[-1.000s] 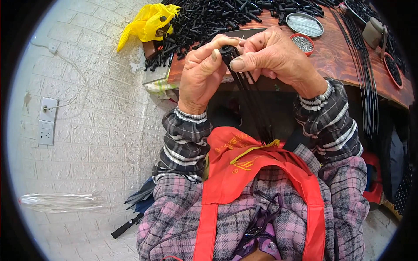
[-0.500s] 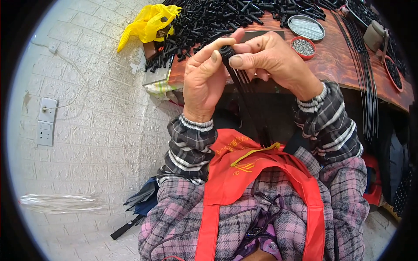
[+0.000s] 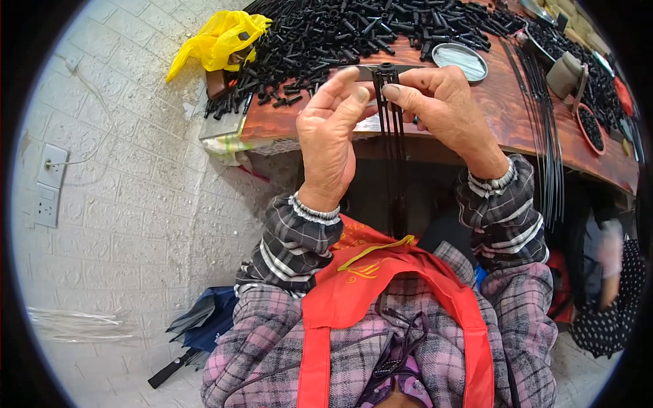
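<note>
A black umbrella frame (image 3: 392,146), with a round hub on top and several thin ribs hanging down, stands nearly upright before me. Its lower end reaches my red apron (image 3: 360,292). My right hand (image 3: 445,109) pinches it just below the hub, thumb in front and fingers behind. Close on its other side is my left hand (image 3: 333,122), thumb and forefinger apart. No object shows in that hand, though its far fingers are partly hidden by the thumb.
Black tubular parts (image 3: 340,34) cover the table's back. A round tray of pale sticks (image 3: 462,61), long black rods (image 3: 537,115) and a red dish (image 3: 590,129) lie rightward. A yellow bag (image 3: 218,41) sits left. Another person's blurred hand (image 3: 610,255) shows right; a blue umbrella (image 3: 207,319) lies low left.
The umbrella frame has gone from slanted to nearly upright. My left hand has come off the hub and its fingers have spread. My right hand has shifted right and slightly down, covering the red bowl.
</note>
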